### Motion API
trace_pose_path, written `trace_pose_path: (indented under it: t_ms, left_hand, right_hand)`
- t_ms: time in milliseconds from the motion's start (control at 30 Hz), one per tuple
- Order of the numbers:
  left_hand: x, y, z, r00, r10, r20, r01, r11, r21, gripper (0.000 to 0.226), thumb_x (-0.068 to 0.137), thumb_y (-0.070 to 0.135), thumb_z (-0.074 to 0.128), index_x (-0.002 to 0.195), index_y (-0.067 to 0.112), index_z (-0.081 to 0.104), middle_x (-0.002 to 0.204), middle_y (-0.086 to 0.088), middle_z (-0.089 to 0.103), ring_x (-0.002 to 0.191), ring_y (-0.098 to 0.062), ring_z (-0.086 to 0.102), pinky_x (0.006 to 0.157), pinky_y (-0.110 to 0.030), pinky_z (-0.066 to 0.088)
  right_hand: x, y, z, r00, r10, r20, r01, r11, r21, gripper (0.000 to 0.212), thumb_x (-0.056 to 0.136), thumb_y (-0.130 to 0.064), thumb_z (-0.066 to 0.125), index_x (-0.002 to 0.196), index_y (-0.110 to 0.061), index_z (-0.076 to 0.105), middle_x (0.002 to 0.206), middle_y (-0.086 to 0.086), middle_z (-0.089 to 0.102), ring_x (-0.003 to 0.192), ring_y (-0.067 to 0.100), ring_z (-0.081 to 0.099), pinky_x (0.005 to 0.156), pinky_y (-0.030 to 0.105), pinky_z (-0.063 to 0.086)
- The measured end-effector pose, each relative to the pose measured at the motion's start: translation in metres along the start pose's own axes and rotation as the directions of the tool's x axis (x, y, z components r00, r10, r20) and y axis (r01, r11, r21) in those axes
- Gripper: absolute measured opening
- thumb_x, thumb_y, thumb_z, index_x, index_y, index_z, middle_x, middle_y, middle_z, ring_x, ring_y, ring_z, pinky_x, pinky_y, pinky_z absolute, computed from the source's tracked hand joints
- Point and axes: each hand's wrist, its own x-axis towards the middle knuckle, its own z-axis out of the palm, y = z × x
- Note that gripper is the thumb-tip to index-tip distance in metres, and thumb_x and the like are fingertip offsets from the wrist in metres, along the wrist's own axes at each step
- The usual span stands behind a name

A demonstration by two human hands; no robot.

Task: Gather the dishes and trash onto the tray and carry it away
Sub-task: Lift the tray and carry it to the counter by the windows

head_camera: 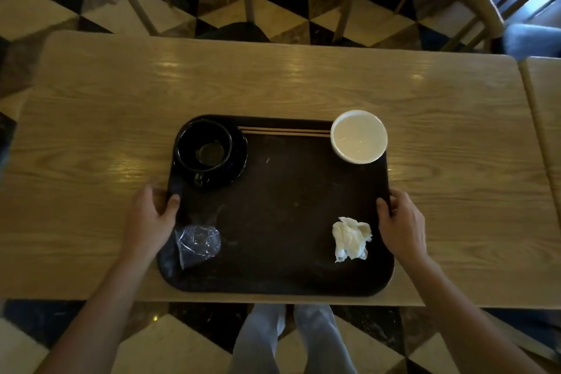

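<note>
Between the two hands sits the tray (273, 206) on the desk (455, 191) — left hand (148, 222) and right hand (400, 222) each clamped on a short edge, thumbs on top. Gathering looks done: black cup (205, 149), white bowl (358, 136), chopsticks (283, 131), napkin (350, 239), plastic wrap (197, 243) all aboard. Left — lift, carry away. Tray's long axis runs hand to hand.

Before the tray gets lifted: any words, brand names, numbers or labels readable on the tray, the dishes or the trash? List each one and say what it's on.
None can be read.
Tray: plain dark surface, no print visible.
White bowl: no marking.
Black cup and saucer: no marking.
Chopsticks: no print visible.
Crumpled napkin: blank.
Clear plastic wrapper: shows only glare; any print is too blurred to tell.
Table: bare wood grain.
</note>
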Motion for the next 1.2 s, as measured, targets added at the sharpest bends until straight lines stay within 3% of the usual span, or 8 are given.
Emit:
trace_pose_path:
  t_ms: [133, 267, 433, 567, 767, 833, 1033, 1200]
  left_hand:
    - [0.010, -0.007, 0.010, 0.999, -0.036, 0.039, 0.038, 0.998, -0.041, 0.034, 0.093, 0.035, 0.063, 0.122, 0.017, 0.060, 0.102, -0.004, 0.068, 0.094, -0.026, 0.066, 0.082, -0.047, 0.055]
    - [0.017, -0.016, 0.017, 1.000, 0.002, 0.028, 0.000, 0.996, -0.085, 0.021, 0.094, 0.031, 0.063, 0.105, 0.013, 0.065, 0.081, 0.000, 0.068, 0.074, -0.017, 0.066, 0.060, -0.030, 0.051]
    - [0.017, -0.017, 0.024, 0.997, 0.066, -0.032, -0.069, 0.993, -0.093, 0.018, 0.094, 0.037, 0.060, 0.088, 0.020, 0.062, 0.071, -0.004, 0.066, 0.058, -0.016, 0.063, 0.051, -0.035, 0.051]
    - [0.017, -0.021, 0.031, 0.988, 0.074, -0.136, -0.087, 0.992, -0.089, 0.028, 0.089, 0.056, 0.055, 0.089, 0.028, 0.056, 0.068, 0.001, 0.064, 0.060, -0.026, 0.063, 0.056, -0.044, 0.053]
    - [0.010, -0.015, 0.036, 0.977, 0.067, -0.202, -0.084, 0.994, -0.073, 0.015, 0.094, 0.034, 0.062, 0.085, 0.023, 0.062, 0.068, 0.006, 0.062, 0.059, -0.008, 0.059, 0.048, -0.016, 0.040]
    - [0.008, -0.013, 0.035, 0.977, 0.059, -0.206, -0.077, 0.994, -0.079, 0.014, 0.094, 0.033, 0.062, 0.085, 0.023, 0.061, 0.069, 0.006, 0.062, 0.057, -0.007, 0.058, 0.053, -0.011, 0.042]
    - [-0.003, -0.019, 0.026, 0.967, -0.016, -0.254, -0.015, 0.993, -0.121, 0.018, 0.096, 0.031, 0.062, 0.090, 0.014, 0.064, 0.065, -0.001, 0.063, 0.053, -0.013, 0.058, 0.046, -0.022, 0.041]
    - [-0.033, -0.014, 0.000, 0.937, -0.098, -0.337, 0.060, 0.991, -0.121, 0.018, 0.094, 0.030, 0.065, 0.089, 0.013, 0.067, 0.069, 0.002, 0.062, 0.062, -0.012, 0.056, 0.051, -0.011, 0.039]
  right_hand:
    - [0.005, -0.006, 0.001, 1.000, 0.011, -0.021, -0.011, 1.000, -0.024, 0.021, 0.099, -0.021, 0.058, 0.113, -0.006, 0.058, 0.085, 0.001, 0.064, 0.080, 0.027, 0.065, 0.071, 0.032, 0.041]
    - [0.008, -0.011, 0.007, 0.996, 0.034, -0.086, -0.038, 0.998, -0.051, 0.022, 0.097, -0.023, 0.060, 0.109, -0.004, 0.060, 0.089, 0.013, 0.070, 0.082, 0.034, 0.067, 0.072, 0.034, 0.042]
    - [0.006, -0.015, 0.013, 0.990, 0.004, -0.140, -0.017, 0.996, -0.093, 0.024, 0.097, -0.023, 0.061, 0.108, -0.001, 0.061, 0.087, 0.015, 0.069, 0.070, 0.025, 0.059, 0.067, 0.033, 0.040]
    - [0.006, -0.019, 0.012, 0.991, 0.017, -0.135, -0.030, 0.995, -0.092, 0.025, 0.098, -0.027, 0.059, 0.104, -0.002, 0.060, 0.076, 0.003, 0.059, 0.061, 0.015, 0.047, 0.064, 0.032, 0.035]
    - [0.007, -0.022, 0.010, 0.993, 0.037, -0.109, -0.044, 0.997, -0.064, 0.026, 0.099, -0.032, 0.056, 0.103, -0.006, 0.055, 0.070, -0.006, 0.051, 0.062, 0.021, 0.049, 0.065, 0.036, 0.039]
    - [0.009, -0.024, 0.008, 0.995, 0.044, -0.088, -0.048, 0.998, -0.051, 0.028, 0.099, -0.033, 0.054, 0.105, -0.006, 0.054, 0.072, -0.002, 0.055, 0.066, 0.025, 0.054, 0.066, 0.038, 0.043]
    - [0.014, -0.041, -0.001, 0.999, -0.015, -0.036, 0.014, 1.000, -0.024, 0.027, 0.101, -0.033, 0.051, 0.105, -0.007, 0.050, 0.075, 0.003, 0.057, 0.070, 0.031, 0.057, 0.066, 0.043, 0.048]
    - [0.023, -0.071, -0.027, 0.996, -0.085, 0.022, 0.086, 0.996, -0.021, 0.025, 0.100, -0.036, 0.051, 0.101, -0.011, 0.050, 0.075, -0.004, 0.054, 0.069, 0.026, 0.056, 0.067, 0.047, 0.051]
